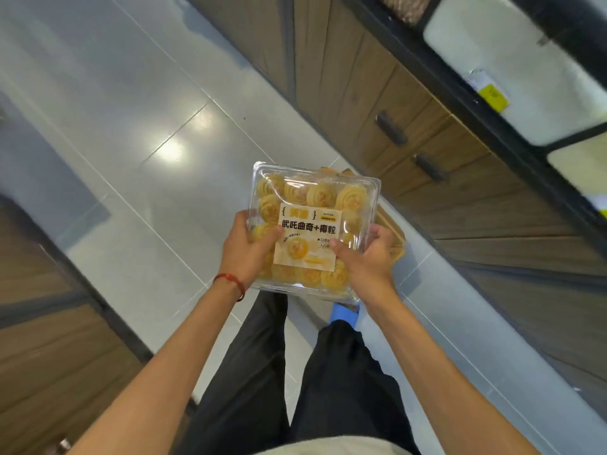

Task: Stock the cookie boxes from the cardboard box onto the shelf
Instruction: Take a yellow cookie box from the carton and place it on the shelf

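Head view, one moment of shelf stocking. One cookie box (315, 192), a clear plastic shell with a hinged lid and a cream label (308, 234), is held level in the air between both hands, above the tiled floor (157, 103) and in front of the person's legs.

The left hand (251, 247) grips the box's left edge. The left thumb (272, 236) is laid across the lid; the fingers go underneath and cannot be seen. The right hand (368, 254) grips the right edge, with the right thumb (338, 244) pressed on the label's corner and the fingers curled round the rim.

Handling, as a judgement: light, the thin shell smooth and somewhat slippery, likely to flex or pop open if squeezed; the cookies (320, 195) inside are brittle. Best carried flat and held at two opposite rims, as here, never by the lid alone.

Counts:
- One cookie box and two hands.
- One cardboard box (392, 231) on the floor, mostly hidden behind the held box, its contents unseen.
- One shelf (492, 44) at upper right, blurred.
- Two dark handles (391, 128) on the wooden cupboard below it.
- One red bracelet (230, 284) on the left wrist.
- Cookies lie about four across; the label hides the full number
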The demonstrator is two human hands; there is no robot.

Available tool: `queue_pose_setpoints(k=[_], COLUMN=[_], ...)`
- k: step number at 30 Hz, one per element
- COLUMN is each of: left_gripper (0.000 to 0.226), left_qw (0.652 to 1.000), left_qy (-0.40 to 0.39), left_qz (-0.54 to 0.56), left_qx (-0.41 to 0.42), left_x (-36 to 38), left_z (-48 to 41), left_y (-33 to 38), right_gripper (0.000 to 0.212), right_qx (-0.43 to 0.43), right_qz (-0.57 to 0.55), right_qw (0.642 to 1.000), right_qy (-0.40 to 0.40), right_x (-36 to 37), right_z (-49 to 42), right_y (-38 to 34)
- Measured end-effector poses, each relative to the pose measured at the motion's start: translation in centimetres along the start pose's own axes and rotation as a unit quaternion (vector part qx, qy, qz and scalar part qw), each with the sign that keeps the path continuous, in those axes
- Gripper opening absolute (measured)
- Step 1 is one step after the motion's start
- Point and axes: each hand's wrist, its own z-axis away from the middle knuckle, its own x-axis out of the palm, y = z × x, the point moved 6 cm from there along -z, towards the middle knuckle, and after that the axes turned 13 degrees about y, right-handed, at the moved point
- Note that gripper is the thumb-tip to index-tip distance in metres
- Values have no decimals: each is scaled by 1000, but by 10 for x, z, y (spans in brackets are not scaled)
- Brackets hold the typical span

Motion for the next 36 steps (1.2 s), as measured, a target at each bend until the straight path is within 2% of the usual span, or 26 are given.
queue_pose_setpoints(k=[6,11,20,25,30,36], left_gripper=[71,60,53,46,50,52], left_qw=[991,973,936,919,899,860], left_qy=[94,181,283,338,392,467], left_qz=[88,139,208,201,191,202], left_qx=[-23,-38,-35,-30,-31,-49], left_x=[-48,-96,-185,-249,-315,-383], left_z=[91,175,299,367,427,485], left_y=[-10,-32,-98,-143,-190,-244], right_gripper=[67,70,69,63,73,75], right_qx=[-96,-145,-210,-234,-262,-315], right_qz=[58,94,149,155,165,168], right_qw=[989,967,927,905,878,835], right_qy=[-97,-185,-272,-319,-365,-420], right_x=[-14,-17,0,23,53,93], right_z=[50,119,249,332,416,508], right_y=[-22,-26,10,46,86,112])
